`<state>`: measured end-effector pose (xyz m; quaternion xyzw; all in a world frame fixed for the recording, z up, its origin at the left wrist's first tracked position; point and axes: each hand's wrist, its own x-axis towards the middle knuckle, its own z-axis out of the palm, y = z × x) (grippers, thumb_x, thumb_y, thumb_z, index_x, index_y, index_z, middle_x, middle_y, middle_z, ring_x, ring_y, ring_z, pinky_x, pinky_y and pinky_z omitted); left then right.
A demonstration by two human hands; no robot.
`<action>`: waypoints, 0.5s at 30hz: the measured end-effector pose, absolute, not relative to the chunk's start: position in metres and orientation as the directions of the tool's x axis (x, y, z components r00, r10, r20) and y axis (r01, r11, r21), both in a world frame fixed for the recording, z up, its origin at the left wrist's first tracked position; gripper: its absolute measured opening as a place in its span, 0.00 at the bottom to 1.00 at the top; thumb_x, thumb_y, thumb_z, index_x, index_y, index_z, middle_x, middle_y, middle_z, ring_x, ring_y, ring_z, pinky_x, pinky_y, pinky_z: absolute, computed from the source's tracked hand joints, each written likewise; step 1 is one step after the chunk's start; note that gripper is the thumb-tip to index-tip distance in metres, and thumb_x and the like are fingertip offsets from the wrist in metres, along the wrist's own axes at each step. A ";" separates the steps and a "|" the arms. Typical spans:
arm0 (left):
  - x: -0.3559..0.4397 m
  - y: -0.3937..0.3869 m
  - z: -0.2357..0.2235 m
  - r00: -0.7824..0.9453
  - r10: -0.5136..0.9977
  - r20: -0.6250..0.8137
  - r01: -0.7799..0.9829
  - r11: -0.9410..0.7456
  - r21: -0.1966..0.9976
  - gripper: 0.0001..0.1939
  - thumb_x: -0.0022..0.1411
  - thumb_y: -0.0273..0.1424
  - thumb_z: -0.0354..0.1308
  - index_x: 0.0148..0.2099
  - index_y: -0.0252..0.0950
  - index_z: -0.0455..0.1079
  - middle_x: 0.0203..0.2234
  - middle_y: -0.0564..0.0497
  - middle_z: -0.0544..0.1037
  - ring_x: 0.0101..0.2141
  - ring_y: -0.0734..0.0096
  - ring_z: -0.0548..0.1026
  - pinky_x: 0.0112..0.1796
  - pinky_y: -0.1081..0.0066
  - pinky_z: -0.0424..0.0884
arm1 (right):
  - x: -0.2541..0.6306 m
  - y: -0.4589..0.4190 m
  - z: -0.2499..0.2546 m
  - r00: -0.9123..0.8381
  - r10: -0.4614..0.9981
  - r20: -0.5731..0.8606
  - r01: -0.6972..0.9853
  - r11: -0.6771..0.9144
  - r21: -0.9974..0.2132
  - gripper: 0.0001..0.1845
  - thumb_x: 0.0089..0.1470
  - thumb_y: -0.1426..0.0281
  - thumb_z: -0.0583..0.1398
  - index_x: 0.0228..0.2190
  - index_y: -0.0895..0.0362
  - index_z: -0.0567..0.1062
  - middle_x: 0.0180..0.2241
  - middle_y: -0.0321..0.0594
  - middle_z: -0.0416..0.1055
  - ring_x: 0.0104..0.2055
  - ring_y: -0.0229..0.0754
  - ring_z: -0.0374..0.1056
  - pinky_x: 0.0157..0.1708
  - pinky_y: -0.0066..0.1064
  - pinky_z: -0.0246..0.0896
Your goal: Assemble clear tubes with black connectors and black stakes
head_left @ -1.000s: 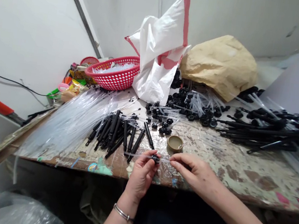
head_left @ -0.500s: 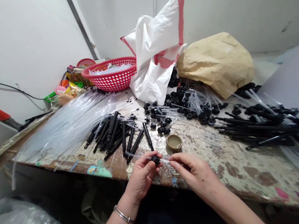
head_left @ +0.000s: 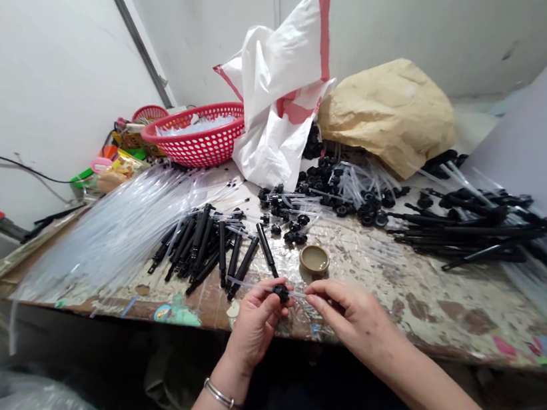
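Note:
My left hand (head_left: 261,318) is closed around a small black plastic fitting (head_left: 281,292) at the table's front edge. A thin clear tube (head_left: 298,295) runs from the fitting's right side to my right hand (head_left: 347,312), whose thumb and forefinger pinch its end. More pale tube sticks out to the left of my left hand. Just behind the hands stands a small round dish (head_left: 314,260) with what looks like clear liquid in it. Black tubular pieces (head_left: 202,246) lie heaped to the left of my hands.
Long clear tubes (head_left: 103,230) spread over the table's left side. Behind are a red basket (head_left: 195,144), a white sack (head_left: 276,111) and a brown paper bag (head_left: 391,113). Small black fittings with tubes (head_left: 366,193) are piled mid-table; longer black assemblies (head_left: 466,234) lie at right.
The view has shifted slightly, so the scene sits a little further left. Both hands keep their grips on the fitting and tube, almost unmoved.

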<state>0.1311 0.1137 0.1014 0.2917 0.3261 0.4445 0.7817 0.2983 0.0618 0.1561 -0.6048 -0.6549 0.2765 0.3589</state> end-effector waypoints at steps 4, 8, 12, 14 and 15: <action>0.131 0.113 0.102 0.389 0.884 -0.259 -0.505 0.439 0.743 0.15 0.47 0.30 0.68 0.39 0.34 0.75 0.33 0.48 0.79 0.28 0.75 0.76 0.28 0.80 0.69 | 0.298 0.062 0.158 -0.018 0.992 0.123 0.592 0.110 -0.799 0.09 0.56 0.69 0.53 0.34 0.54 0.73 0.32 0.37 0.73 0.35 0.38 0.68 0.35 0.31 0.61; 0.132 0.113 0.103 0.387 0.886 -0.256 -0.502 0.435 0.747 0.14 0.47 0.30 0.67 0.39 0.34 0.75 0.33 0.48 0.79 0.28 0.75 0.76 0.28 0.80 0.69 | 0.298 0.062 0.159 -0.022 0.992 0.124 0.607 0.112 -0.787 0.08 0.56 0.69 0.53 0.33 0.54 0.73 0.32 0.38 0.73 0.35 0.39 0.68 0.35 0.31 0.61; 0.132 0.113 0.103 0.392 0.885 -0.251 -0.498 0.434 0.751 0.15 0.47 0.30 0.67 0.39 0.34 0.75 0.33 0.48 0.79 0.28 0.74 0.76 0.28 0.79 0.69 | 0.298 0.062 0.158 -0.030 0.992 0.122 0.625 0.114 -0.772 0.09 0.56 0.69 0.53 0.33 0.54 0.73 0.32 0.38 0.73 0.34 0.39 0.68 0.35 0.30 0.61; 0.132 0.113 0.102 0.396 0.884 -0.249 -0.500 0.435 0.748 0.14 0.47 0.30 0.67 0.39 0.34 0.75 0.33 0.48 0.79 0.29 0.75 0.76 0.28 0.79 0.69 | 0.298 0.062 0.159 -0.035 0.993 0.115 0.640 0.110 -0.760 0.09 0.56 0.69 0.53 0.34 0.54 0.73 0.32 0.38 0.73 0.35 0.39 0.68 0.35 0.30 0.61; 0.132 0.112 0.102 0.399 0.883 -0.247 -0.500 0.435 0.748 0.14 0.47 0.30 0.67 0.39 0.34 0.75 0.33 0.48 0.79 0.29 0.75 0.76 0.28 0.79 0.69 | 0.298 0.062 0.160 -0.041 0.993 0.108 0.651 0.108 -0.752 0.09 0.56 0.69 0.53 0.34 0.55 0.73 0.33 0.38 0.73 0.35 0.39 0.68 0.34 0.30 0.61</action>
